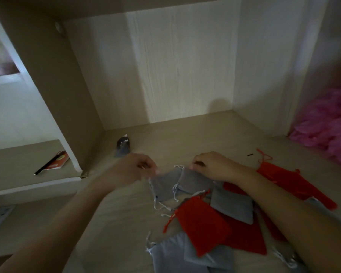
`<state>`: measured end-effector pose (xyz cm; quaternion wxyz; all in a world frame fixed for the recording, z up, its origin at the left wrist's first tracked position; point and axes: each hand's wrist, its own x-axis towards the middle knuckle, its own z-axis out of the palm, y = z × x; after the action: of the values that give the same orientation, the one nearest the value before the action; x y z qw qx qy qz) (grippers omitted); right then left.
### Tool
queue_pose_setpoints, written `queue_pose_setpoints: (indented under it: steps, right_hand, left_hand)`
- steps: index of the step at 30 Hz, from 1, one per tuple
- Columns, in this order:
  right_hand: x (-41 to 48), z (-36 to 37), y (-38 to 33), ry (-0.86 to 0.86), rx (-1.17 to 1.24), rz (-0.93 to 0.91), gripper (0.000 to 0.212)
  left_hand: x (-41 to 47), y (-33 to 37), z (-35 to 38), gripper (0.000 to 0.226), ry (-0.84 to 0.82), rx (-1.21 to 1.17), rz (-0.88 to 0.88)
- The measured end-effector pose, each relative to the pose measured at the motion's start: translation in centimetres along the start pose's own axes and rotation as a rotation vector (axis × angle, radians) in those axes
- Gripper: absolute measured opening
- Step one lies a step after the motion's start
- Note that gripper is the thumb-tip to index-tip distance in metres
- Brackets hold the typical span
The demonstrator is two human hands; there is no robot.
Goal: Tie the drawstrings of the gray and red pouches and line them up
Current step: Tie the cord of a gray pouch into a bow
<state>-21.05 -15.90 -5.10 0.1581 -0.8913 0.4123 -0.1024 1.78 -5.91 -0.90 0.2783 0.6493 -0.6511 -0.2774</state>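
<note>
Two hands work at the far end of the heap. The left hand (134,168) keeps a narrow grip, thumb and curled fingers pinched at the upper left corner of a gray pouch (165,188). The right hand (213,167) has a narrow grip too, its fingertips curled down on the upper edge of the same gray cloth, just beside a white drawstring (178,166). Motion blur hides the exact finger contact. Both forearms reach in from the near edge of the tabletop (126,223), wrists a little raised, and the pouch hangs slack between and just below the two grips. Nearer the front edge and to the right lies an overlapping pile: at least four other gray pouches (231,205) and at least three red pouches (201,227). The layers prevent a firm count, and the right forearm crosses over some of them. One small dark-and-gray object (123,147), too blurred to name, stands near the far left corner. One pink fluffy mass (327,131) sits at the right edge. Beyond the left edge, on a lower shelf (18,164), lie one red booklet (60,160) and one pencil (45,167).
</note>
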Motion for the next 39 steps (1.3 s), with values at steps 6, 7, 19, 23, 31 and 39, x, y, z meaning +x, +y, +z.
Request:
queue_pose_setpoints:
  steps: [6,7,19,23,31,39]
  right_hand:
    - [-1.6,-2.7,-2.2,0.058,0.248,-0.155,0.013]
    - [-1.9,-2.8,-2.9,0.008,0.244,-0.199,0.012]
    - [-3.3,-1.8,-6.9,-0.537,-0.053,-0.214,0.015]
    - [-3.7,-3.0,-6.8,-0.526,0.060,-0.211,0.026]
    - [-4.0,-4.9,-6.4,-0.327,0.341,-0.216,0.035]
    - [-3.8,-6.6,-6.1,0.199,0.706,-0.298,0.036]
  left_hand:
    - [-6.1,2.0,5.1,0.029,-0.174,0.068,0.070]
    - [-6.5,2.0,5.6,0.031,-0.152,0.082,0.069]
    - [-7.2,0.0,8.4,0.049,0.030,0.079,0.002]
    - [-7.0,0.1,8.1,0.047,0.037,-0.040,-0.036]
    - [-5.5,1.8,5.3,0.040,-0.042,-0.324,0.118]
    - [-1.7,3.2,1.8,0.047,-0.053,-0.223,0.225]
